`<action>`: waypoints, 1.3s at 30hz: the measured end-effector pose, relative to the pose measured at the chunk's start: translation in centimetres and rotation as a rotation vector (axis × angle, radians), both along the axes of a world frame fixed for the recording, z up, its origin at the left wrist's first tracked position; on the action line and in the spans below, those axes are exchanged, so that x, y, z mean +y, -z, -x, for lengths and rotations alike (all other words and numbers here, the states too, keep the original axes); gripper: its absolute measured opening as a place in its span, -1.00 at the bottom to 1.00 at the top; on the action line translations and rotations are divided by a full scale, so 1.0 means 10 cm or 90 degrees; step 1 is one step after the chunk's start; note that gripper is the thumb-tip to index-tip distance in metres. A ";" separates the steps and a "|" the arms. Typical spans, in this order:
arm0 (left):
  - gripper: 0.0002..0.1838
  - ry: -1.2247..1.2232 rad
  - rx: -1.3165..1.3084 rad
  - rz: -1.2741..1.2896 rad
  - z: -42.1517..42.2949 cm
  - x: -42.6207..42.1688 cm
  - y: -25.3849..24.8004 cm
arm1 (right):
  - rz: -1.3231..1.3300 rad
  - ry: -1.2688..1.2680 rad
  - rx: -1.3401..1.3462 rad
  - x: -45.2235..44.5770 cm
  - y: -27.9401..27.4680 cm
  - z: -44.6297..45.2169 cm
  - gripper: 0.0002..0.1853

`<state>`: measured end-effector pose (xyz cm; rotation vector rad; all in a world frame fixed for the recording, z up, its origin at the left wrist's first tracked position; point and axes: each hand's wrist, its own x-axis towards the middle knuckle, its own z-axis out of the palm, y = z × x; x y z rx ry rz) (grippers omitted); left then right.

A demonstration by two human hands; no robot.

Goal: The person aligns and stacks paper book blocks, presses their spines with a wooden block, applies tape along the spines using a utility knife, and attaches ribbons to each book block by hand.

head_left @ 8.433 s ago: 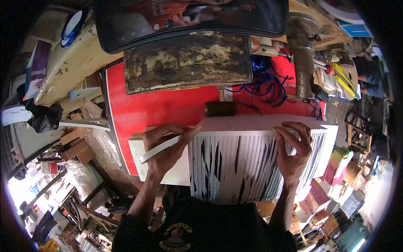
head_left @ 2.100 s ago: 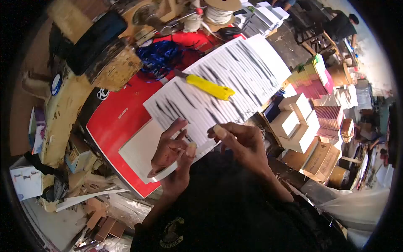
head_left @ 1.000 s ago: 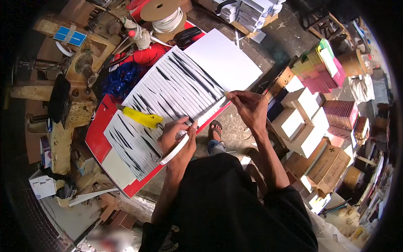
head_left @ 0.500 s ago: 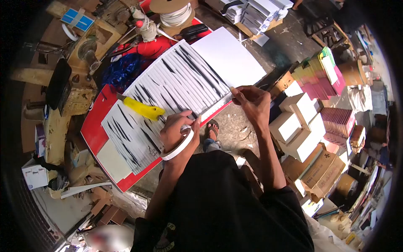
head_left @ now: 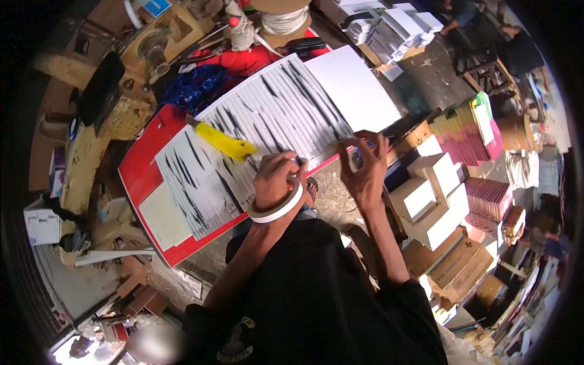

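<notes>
My left hand (head_left: 275,182) is closed at the near edge of a fanned row of white sheets (head_left: 246,131) streaked with black. A narrow white tape roll (head_left: 275,213) loops around that hand, across the wrist; the fingertips are partly hidden. My right hand (head_left: 365,167) hovers just beyond the sheets' right corner, thumb and fingers curled into a pinch. Anything between those fingertips is too small to make out. A yellow utility knife (head_left: 225,143) lies on the sheets, left of my left hand. Behind the row, a plain white sheet (head_left: 356,85) extends right.
The red tabletop (head_left: 135,163) shows around the sheets. Blue tangled material (head_left: 193,88), a spool of white cord (head_left: 285,23) and a machine (head_left: 125,100) crowd its far left. White boxes (head_left: 426,198) and cartons (head_left: 459,267) stand at right. Other people (head_left: 520,52) are at the far right.
The view has shifted, so the table sits slightly further right. My right hand has drawn back from the sheets' corner, its fingers more curled. The tape roll stays on my left hand.
</notes>
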<state>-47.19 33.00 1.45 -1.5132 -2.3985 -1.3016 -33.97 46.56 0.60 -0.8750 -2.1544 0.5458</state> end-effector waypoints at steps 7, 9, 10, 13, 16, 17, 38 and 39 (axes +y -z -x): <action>-0.79 0.008 -0.318 -0.037 0.06 -0.64 -0.31 | 0.088 -0.084 0.016 -0.25 0.09 0.14 -0.72; -0.82 -0.016 -0.286 -0.023 0.33 -1.20 -0.32 | 0.095 -0.076 0.012 -0.25 0.05 0.16 -0.75; -0.83 -0.052 -0.339 0.034 0.45 -1.49 -0.41 | 0.076 -0.086 -0.006 -0.24 0.03 0.16 -0.77; -0.82 -0.156 -0.289 0.033 0.73 -2.19 -0.29 | 0.088 -0.078 0.005 -0.26 -0.02 0.18 -0.81; -0.79 -0.223 -0.262 0.057 0.79 -2.51 -0.23 | 0.074 -0.094 -0.009 -0.27 -0.06 0.20 -0.83; -0.79 -0.239 -0.255 0.083 0.76 -2.52 -0.24 | 0.064 -0.098 -0.014 -0.26 -0.05 0.20 -0.84; -0.76 -0.393 -0.434 -0.025 0.63 -2.53 0.13 | 0.048 -0.127 -0.061 -0.30 -0.09 0.23 -0.87; -0.76 -0.403 -0.424 0.000 0.63 -2.50 0.09 | 0.043 -0.132 -0.058 -0.29 -0.09 0.22 -0.87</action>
